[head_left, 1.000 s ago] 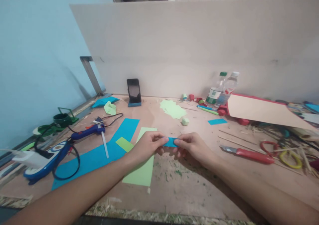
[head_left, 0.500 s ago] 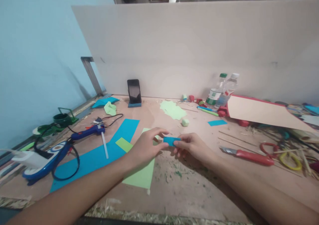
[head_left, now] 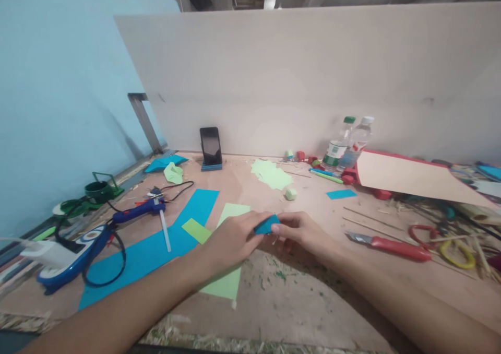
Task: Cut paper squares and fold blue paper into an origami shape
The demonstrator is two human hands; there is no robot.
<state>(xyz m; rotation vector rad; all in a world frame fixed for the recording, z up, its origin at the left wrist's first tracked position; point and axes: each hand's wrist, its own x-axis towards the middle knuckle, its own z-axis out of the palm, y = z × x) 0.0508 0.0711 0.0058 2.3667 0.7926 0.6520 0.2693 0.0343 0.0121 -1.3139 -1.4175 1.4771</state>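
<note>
A small blue paper piece (head_left: pixel 266 224) is held between my two hands above the middle of the table. My left hand (head_left: pixel 234 237) closes on its left end, with fingers together. My right hand (head_left: pixel 299 231) pinches its right end between thumb and fingers. Beneath my left hand lies a light green sheet (head_left: pixel 225 283), partly covered by the hand. Left of it are a large blue sheet (head_left: pixel 144 252) and a green strip (head_left: pixel 196 231) on top. A small pale green folded block (head_left: pixel 290 193) rests beyond my hands.
At the left are a blue glue gun (head_left: pixel 139 210) and a power strip (head_left: pixel 74 262) with cables. A phone (head_left: pixel 211 148) stands at the back. Bottles (head_left: pixel 335 153) stand back right. A red utility knife (head_left: pixel 401 248), scissors (head_left: pixel 456 255) and thin sticks lie to the right.
The blue piece has turned, its right end now higher. My left fingers have closed in over its left end, and my right fingers have shifted slightly on it.
</note>
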